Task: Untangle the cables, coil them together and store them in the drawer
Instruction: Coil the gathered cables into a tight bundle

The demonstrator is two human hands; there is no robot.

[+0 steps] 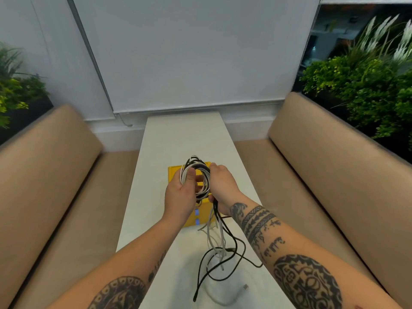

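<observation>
Fingers [191, 175] of both hands clamp the coil [196, 175] above the yellow drawer [174, 172]; trailing loose ends [218, 253] may snag and re-tangle.

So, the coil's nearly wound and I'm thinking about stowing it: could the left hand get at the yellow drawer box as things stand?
Probably not yet. The left hand is gripping the coil right above the yellow drawer box, so the box is close, but the hand is full and loose cable tails hang in front of it.

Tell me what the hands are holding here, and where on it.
Both hold the black-and-white cable coil: left hand pinches its left side, thumb over the loops; right hand grips its right side, where the loose tails hang down.
</observation>
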